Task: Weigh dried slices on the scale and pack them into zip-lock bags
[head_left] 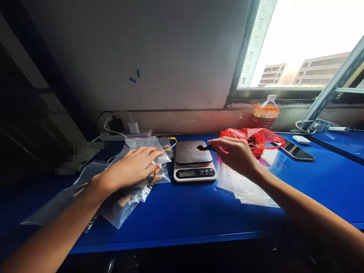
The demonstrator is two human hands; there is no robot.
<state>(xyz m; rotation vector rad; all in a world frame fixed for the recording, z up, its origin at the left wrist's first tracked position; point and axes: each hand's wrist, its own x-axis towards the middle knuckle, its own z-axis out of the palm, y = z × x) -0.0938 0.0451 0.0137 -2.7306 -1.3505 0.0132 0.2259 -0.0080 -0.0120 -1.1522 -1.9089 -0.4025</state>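
Observation:
My left hand lies flat with its fingers stretched out over a pile of clear plastic bags. Some of the bags hold light brown pieces. Between the fingertips of my right hand is a small dark brown piece, held at the right side of the scale plate; I cannot tell whether it touches the plate. The white digital kitchen scale has pale crumbs scattered on its dark plate, and its display is too faint to read. Flat clear bags lie below my right wrist.
An opened red plastic bag with dark contents sits behind my right hand. Beyond it stand an orange-labelled bottle, a phone and a white case. A power strip with a charger runs along the wall.

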